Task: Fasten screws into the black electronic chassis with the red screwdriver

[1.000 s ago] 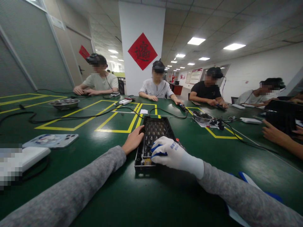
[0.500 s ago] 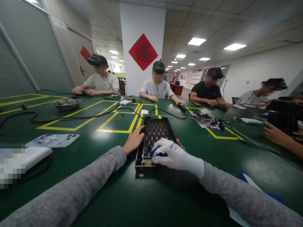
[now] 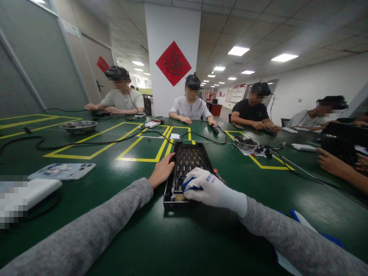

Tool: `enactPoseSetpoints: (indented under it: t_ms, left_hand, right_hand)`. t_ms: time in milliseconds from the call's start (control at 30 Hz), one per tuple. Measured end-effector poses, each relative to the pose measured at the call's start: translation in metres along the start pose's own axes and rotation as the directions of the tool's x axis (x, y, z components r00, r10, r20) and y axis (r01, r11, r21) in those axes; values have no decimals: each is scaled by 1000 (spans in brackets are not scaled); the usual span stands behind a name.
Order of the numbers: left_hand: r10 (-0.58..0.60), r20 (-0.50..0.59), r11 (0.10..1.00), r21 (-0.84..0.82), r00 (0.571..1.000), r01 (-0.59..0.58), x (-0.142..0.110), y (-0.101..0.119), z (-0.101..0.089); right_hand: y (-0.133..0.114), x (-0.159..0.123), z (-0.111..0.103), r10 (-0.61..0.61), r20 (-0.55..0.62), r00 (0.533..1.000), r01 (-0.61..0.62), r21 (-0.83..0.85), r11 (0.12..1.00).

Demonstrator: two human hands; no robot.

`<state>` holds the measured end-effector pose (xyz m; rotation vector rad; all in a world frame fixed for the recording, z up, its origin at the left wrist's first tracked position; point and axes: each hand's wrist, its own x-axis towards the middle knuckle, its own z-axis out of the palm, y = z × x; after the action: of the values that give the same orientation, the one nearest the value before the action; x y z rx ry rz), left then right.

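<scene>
Black case: shallow and open-topped point(image 3: 189, 158), sitting on the bench right in front of the wearer, long side pointing away, rows of small shiny bits inside
Near end of case: a little yellowish piece point(image 3: 179, 197) in the corner, too small to make out
Left hand: bare point(image 3: 162, 168), laid against the case's left edge and touching it; can't tell if it's actually gripping or just steadying
Right hand: in a white and blue glove point(image 3: 204, 186), fingers curled down over the near right part of the case; fingertips are hidden, so can't tell if they're pinching anything
Red bit: something small and red point(image 3: 215, 171) just beside the case's right side, mostly behind the glove
Sleeves: fuzzy grey point(image 3: 86, 230), both arms
Bench: glossy green point(image 3: 161, 245), with yellow tape outlines point(image 3: 140, 159) beyond the case
Paper: white scrap point(image 3: 175, 136) just past the far end
Phone: pale blue point(image 3: 61, 171), off to the left, near a white box point(image 3: 43, 191) that's partly pixelated
Blue and white fabric: point(image 3: 304, 220) partly under the right forearm
Bowls: one metal bowl point(image 3: 79, 127) far left, another point(image 3: 246, 142) to the right with dark parts beside it
Across the bench: four people in headgear; the middle one point(image 3: 189, 109) has a dark tool point(image 3: 215, 129) in hand
Pillar: white point(image 3: 152, 23), red diamond sign point(image 3: 173, 63) on it
</scene>
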<state>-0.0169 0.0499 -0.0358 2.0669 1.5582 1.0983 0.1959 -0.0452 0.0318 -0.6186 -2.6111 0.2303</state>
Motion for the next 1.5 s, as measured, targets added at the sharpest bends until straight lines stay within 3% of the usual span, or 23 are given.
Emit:
enactPoseSetpoints:
  t_ms: [167, 467, 1000, 1133, 1300, 1500]
  left_hand:
    - [-19, -4, 1000, -23, 1000, 18, -2, 1, 0]
    - [-29, -17, 999, -26, 999, 29, 0, -1, 1]
    - [-35, -5, 999, -13, 999, 35, 0, 2, -1]
    - [-39, -5, 999, -4, 999, 39, 0, 1, 0]
    - [-27, -7, 1000, 5, 1000, 27, 0, 1, 0]
    - [-26, -5, 1000, 13, 1000, 26, 0, 0, 0]
  right_hand:
    - [1, 1, 1, -14, -30, 999, 14, -18, 1000]
    - [-5, 5, -4, 26, 16, 1000, -23, -180, 983]
    - [3, 0, -1, 72, -1, 997, -71, 82, 994]
    - [1, 0, 0, 98, -29, 995, -96, 42, 994]
    - [1, 1, 2, 42, -6, 999, -42, -42, 998]
    - [1, 0, 1, 67, -17, 998, -66, 45, 997]
